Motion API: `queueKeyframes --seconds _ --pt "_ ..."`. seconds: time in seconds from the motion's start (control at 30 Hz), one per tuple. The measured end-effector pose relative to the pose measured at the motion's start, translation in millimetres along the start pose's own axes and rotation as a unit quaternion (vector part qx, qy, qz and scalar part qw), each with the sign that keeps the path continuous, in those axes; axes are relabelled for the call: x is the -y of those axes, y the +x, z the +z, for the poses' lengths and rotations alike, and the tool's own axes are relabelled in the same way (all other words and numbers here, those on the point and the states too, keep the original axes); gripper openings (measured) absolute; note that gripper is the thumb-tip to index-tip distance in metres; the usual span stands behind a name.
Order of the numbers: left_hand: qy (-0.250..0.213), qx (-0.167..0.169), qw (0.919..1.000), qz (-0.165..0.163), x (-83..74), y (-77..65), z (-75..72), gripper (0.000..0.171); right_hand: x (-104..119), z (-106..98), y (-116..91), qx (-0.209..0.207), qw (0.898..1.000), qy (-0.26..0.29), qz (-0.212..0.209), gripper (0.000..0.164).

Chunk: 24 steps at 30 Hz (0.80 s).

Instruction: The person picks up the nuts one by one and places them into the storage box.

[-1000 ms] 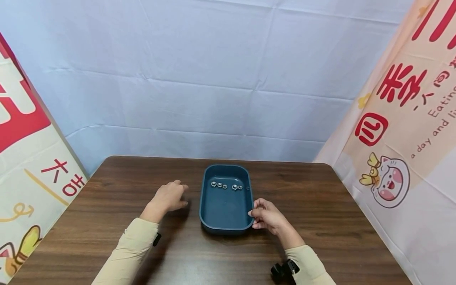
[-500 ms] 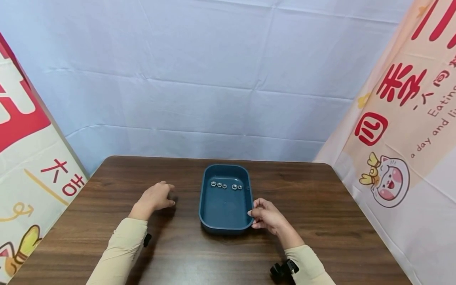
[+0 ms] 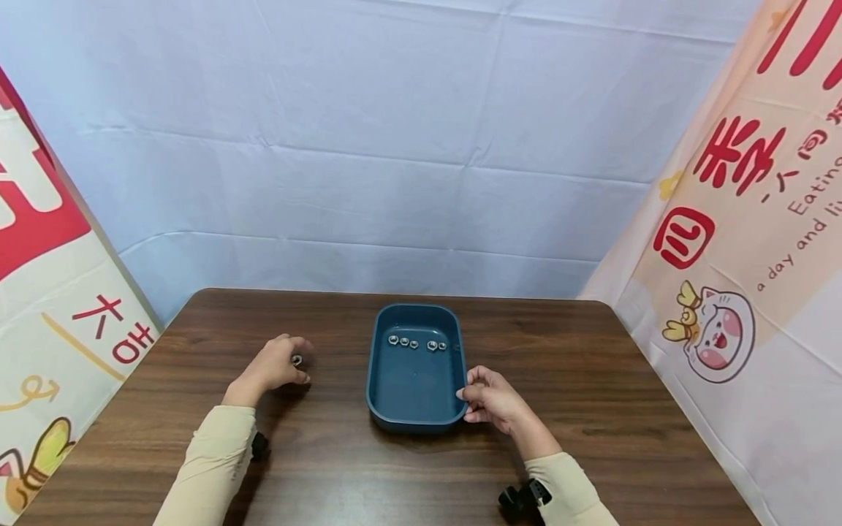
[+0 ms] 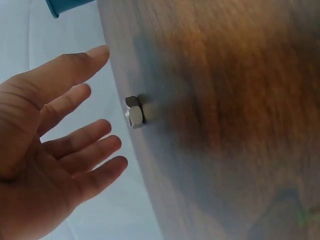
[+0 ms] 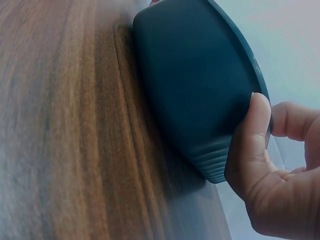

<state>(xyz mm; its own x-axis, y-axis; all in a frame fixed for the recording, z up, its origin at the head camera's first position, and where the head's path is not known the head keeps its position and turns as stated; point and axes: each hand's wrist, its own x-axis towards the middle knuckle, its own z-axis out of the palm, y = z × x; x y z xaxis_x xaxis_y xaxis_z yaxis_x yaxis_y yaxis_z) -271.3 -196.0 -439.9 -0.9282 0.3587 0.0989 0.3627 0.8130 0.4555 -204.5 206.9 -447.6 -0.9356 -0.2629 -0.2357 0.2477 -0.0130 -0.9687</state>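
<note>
A metal hex nut [image 3: 297,359] lies on the table to the left, just within the spread of my left hand [image 3: 268,367]. In the left wrist view the nut [image 4: 134,114] sits apart from the fingers [image 4: 95,150], which are loosely bent around nothing. My right hand [image 3: 495,400] pinches the right rim of a dark blue plastic tray [image 3: 416,422], thumb on one side and fingers on the other. A row of several nuts [image 3: 432,345] lies across the far part of the tray floor. The right wrist view shows the thumb [image 5: 257,115] on the tray's rim.
The tray stands on a dark wooden table [image 3: 579,365] with a rounded far edge. A pale cloth [image 3: 395,146] hangs behind it, with printed cloths at both sides. Black wrist cameras sit on both sleeves [image 3: 572,489].
My left hand has moved left, away from the tray, and its fingers now show the nut between them. The right hand keeps its pinch on the tray.
</note>
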Motion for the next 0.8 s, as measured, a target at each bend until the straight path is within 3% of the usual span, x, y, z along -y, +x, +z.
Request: queueKeyframes --seconds 0.17,0.4,0.8 --pt "-0.054 -0.012 0.9983 -0.017 9.5 3.1 -0.2 0.063 0.9 0.0 0.3 -0.006 1.000 0.002 0.011 0.024" --pt "-0.124 0.022 0.9909 -0.046 26.4 2.5 -1.4 0.067 1.7 -1.0 0.1 -0.001 1.000 0.006 0.010 0.023" --pt "-0.274 0.065 0.9549 -0.093 50.2 7.8 -7.8 0.068 1.0 -0.7 0.8 0.001 1.000 0.004 0.012 0.021"
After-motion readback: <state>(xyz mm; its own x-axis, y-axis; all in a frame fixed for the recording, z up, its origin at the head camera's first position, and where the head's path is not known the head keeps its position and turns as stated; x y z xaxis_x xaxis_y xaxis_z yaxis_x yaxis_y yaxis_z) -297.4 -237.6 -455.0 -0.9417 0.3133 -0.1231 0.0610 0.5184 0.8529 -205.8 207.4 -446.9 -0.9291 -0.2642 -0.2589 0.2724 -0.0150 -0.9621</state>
